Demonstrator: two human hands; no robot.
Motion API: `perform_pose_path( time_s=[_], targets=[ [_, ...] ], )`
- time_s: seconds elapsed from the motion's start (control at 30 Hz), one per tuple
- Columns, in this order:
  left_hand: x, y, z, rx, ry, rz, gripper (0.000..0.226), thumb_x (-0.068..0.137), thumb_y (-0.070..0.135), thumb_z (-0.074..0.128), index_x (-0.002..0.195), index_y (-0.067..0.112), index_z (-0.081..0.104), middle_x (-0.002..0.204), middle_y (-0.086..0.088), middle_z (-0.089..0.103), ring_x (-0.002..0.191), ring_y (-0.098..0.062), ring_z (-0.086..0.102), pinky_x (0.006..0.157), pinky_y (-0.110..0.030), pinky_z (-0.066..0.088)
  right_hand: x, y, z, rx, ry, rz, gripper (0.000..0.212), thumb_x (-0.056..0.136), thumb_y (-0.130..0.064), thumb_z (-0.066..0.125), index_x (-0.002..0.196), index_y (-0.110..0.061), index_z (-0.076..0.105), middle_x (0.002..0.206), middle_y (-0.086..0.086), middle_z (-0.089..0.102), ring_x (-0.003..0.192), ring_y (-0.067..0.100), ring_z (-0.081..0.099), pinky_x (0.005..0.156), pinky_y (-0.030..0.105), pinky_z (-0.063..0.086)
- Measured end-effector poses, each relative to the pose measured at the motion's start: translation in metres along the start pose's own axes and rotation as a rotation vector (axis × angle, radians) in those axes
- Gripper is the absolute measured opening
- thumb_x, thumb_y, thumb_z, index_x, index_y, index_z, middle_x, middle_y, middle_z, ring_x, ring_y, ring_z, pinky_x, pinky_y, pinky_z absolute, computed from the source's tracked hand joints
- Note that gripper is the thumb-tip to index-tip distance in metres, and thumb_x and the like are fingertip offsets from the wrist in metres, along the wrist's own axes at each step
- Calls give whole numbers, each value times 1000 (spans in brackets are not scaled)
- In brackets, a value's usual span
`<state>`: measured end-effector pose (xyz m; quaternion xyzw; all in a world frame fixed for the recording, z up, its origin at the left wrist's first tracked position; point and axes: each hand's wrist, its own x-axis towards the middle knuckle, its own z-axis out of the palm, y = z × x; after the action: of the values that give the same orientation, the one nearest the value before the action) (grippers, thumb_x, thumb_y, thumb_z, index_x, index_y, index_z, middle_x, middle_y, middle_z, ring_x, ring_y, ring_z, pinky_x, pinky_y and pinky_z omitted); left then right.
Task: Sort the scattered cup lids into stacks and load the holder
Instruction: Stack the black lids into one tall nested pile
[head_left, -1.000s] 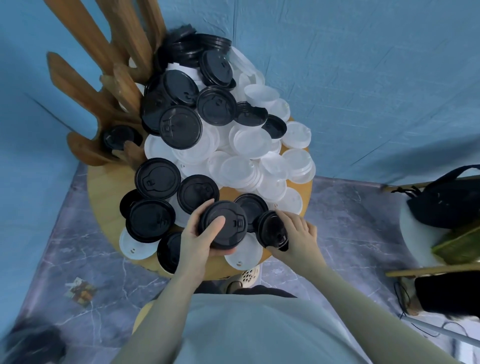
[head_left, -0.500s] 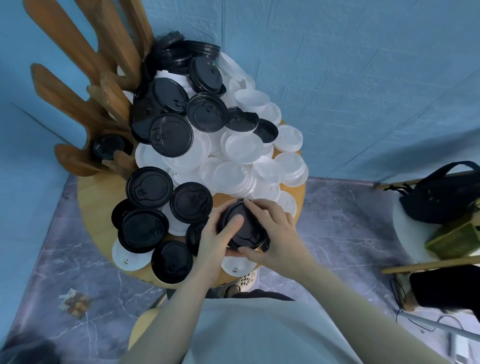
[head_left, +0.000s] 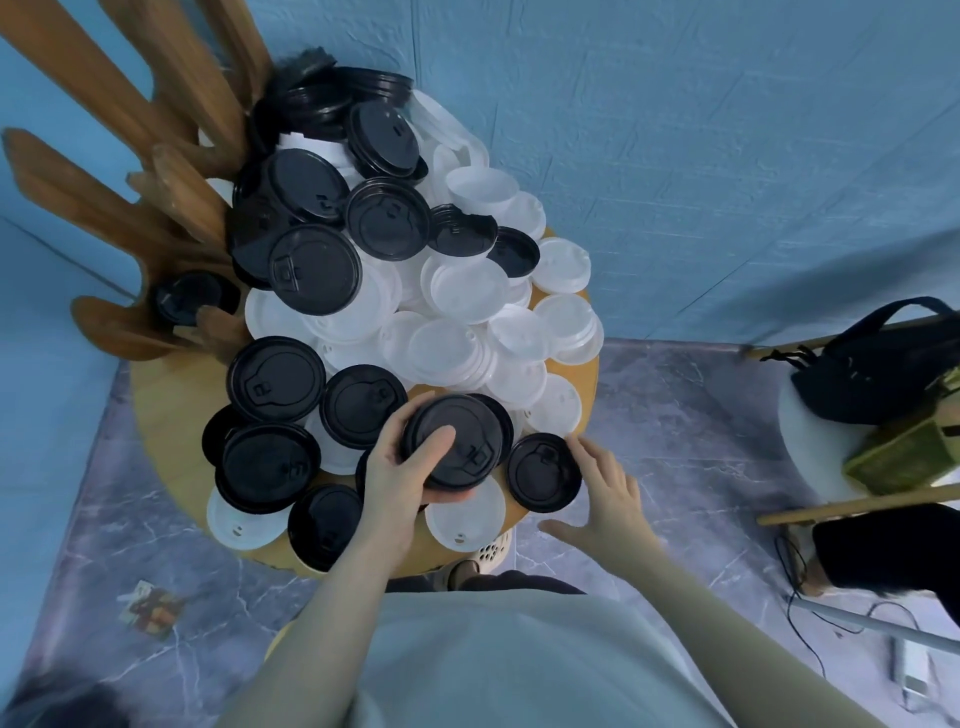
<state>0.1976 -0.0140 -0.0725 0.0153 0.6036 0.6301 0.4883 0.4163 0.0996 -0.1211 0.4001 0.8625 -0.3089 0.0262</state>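
A heap of black and white cup lids covers a round wooden table (head_left: 161, 400). My left hand (head_left: 400, 473) grips a small stack of black lids (head_left: 457, 441) near the table's front edge, thumb on top. My right hand (head_left: 605, 491) is spread, fingers straight, its fingertips touching the rim of a single black lid (head_left: 543, 473) lying flat at the front right. The wooden lid holder (head_left: 130, 171), with tall upright slats, stands at the back left and has one black lid (head_left: 189, 296) in a lower slot.
White lids (head_left: 467, 343) pile up at the centre and right, black lids (head_left: 317, 270) at the back and left. Blue walls close in behind. A white stool with a black bag (head_left: 878, 358) stands to the right. Cables (head_left: 810, 639) lie on the marble floor.
My right hand has set its black lid onto the stack in my left hand, then let go and moved right to another black lid on the table.
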Motion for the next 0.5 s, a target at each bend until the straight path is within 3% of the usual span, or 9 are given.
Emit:
perform_pose_path(
  time_s=[0.17,0.33,0.37,0.43,0.5],
  targets=[
    [0,-3,-2,3,-20,-15,37,77,25,79,112,36,70,117,6,69,113,-31,64,67,-49,60,12,3,11,-160,37,-83,86,74,-35,81,147,-23,38,149,7,36,128,31,46,101,47,40],
    [1,-4,-6,-11,-4,-26,38,77,26,80,113,36,70,123,0,66,114,-34,64,65,-47,60,11,8,9,-62,107,-113,56,73,-26,84,124,-22,62,142,13,45,121,34,52,95,52,45],
    [1,-4,-7,-15,0,-28,40,77,26,82,114,36,69,124,-1,65,113,-34,64,65,-47,60,8,7,6,-7,125,-126,51,74,-27,83,121,-22,64,141,12,44,123,31,51,98,48,44],
    [3,-3,-7,-24,4,-32,44,75,28,81,116,35,69,126,-1,64,114,-34,64,66,-49,61,4,0,-7,165,169,-121,37,77,-25,82,111,-22,68,141,5,41,124,16,47,102,28,40],
    [5,-1,-6,-26,-3,-25,48,73,31,81,119,35,68,128,-2,63,116,-34,63,68,-52,61,1,-16,-27,359,210,-39,20,78,-19,80,95,-23,69,138,-6,41,117,1,46,92,11,39]
  ],
)
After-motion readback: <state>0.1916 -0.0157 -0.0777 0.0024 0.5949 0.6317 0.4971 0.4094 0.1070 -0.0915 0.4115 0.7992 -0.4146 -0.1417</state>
